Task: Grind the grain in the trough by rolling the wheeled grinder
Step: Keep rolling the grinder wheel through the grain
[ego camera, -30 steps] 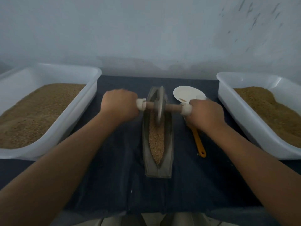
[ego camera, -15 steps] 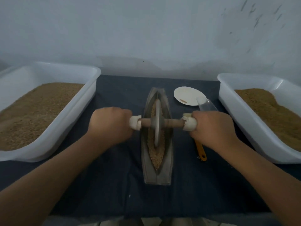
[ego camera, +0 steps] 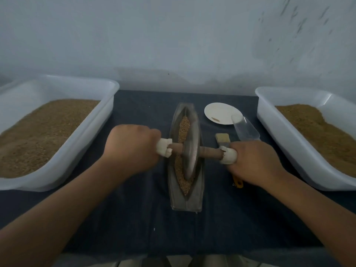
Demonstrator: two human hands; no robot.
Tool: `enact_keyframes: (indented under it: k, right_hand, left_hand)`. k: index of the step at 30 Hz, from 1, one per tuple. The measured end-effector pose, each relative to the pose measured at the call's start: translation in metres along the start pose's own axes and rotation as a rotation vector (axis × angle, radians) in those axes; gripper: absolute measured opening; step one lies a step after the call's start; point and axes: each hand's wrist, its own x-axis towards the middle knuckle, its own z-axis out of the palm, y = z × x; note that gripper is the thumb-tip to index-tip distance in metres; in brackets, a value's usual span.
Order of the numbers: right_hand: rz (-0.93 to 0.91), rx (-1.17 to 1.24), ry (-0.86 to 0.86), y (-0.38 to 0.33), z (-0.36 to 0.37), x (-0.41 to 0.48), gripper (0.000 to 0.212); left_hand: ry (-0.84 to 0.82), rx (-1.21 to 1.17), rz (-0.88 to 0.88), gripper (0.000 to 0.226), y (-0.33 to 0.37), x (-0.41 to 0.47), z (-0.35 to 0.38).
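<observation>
Both hands reach forward on outstretched forearms over the counter (ego camera: 134, 224). The left hand (ego camera: 133, 149) is fisted round the white-wrapped left end of the wheeled grinder (ego camera: 189, 151). Its wheel stands upright in the grain (ego camera: 183, 128), about midway along the trough (ego camera: 185, 202) at the counter's middle. The right hand (ego camera: 254, 162) clenches the right end.

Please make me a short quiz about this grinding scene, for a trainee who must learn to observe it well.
1. True or false: the left hand and the right hand each grip a white handle end of the wheeled grinder.
2. Relative to the grain in the trough, the wheeled grinder: A hangs above it; B stands in it; C lies flat beside it.
3. Name the tool lying between the trough and the clear scoop.
Key: 1 true; 2 B; 3 the brush.
</observation>
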Motion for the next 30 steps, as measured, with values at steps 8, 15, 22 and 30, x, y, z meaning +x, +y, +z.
enact_keyframes:
  k: [8, 15, 22, 30]
  right_hand:
    - [0.209, -0.154, 0.014, -0.009, 0.003, 0.082, 0.016]
    - [0.139, -0.150, -0.026, -0.012, -0.003, 0.043, 0.021]
    - [-0.037, -0.111, 0.098, -0.011, -0.007, 0.013, 0.027]
    - [0.167, -0.158, 0.069, -0.011, -0.005, 0.100, 0.009]
  left_hand:
    - [-0.157, -0.063, -0.230, 0.042, -0.011, 0.076, 0.026]
    - [-0.207, -0.068, -0.199, 0.031, -0.002, 0.038, 0.009]
    - [-0.136, -0.075, -0.195, 0.037, 0.001, -0.014, 0.005]
    - [-0.162, -0.106, -0.311, 0.041, -0.011, 0.077, 0.036]
